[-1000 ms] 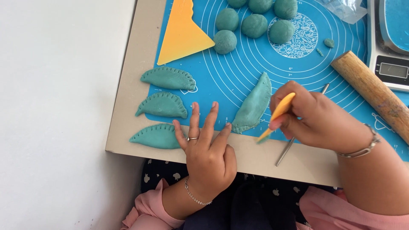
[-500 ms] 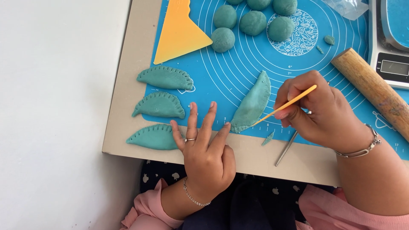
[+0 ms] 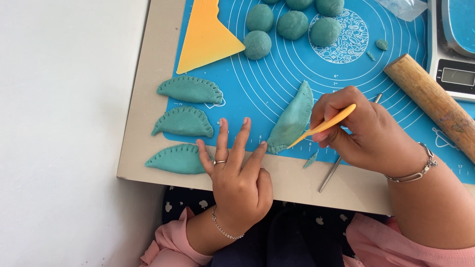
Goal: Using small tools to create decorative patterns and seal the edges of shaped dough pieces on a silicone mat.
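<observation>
Head view: your right hand (image 3: pixel 363 131) has its fingers curled tight around a slim yellow modelling tool (image 3: pixel 324 125), and the tip meets the lower edge of the uncrimped teal dough crescent (image 3: pixel 293 119) lying on the blue silicone mat (image 3: pixel 277 81). Your left hand (image 3: pixel 237 173) is spread wide and flat, gripping nothing, fingertips (image 3: pixel 262 146) resting at the mat's near edge, one of them right at the crescent's lower tip.

To the left of that crescent, three finished dough crescents with crimped edges sit in a column: the far one (image 3: pixel 190 90), the middle one (image 3: pixel 183 122), and the near one (image 3: pixel 175 159), which lies just beside your left hand and half off the mat onto the beige board (image 3: pixel 143 128).

Beyond the crescent sit five teal dough balls (image 3: pixel 257 44) and a yellow plastic scraper (image 3: pixel 205 37). Right of your right hand, a wooden rolling pin (image 3: pixel 430 104) lies slantwise, with a kitchen scale (image 3: pixel 452 49) past it. A thin metal rod (image 3: pixel 336 168) pokes out from under your right hand, and a small dough trimming (image 3: pixel 310 159) lies just beside it.
</observation>
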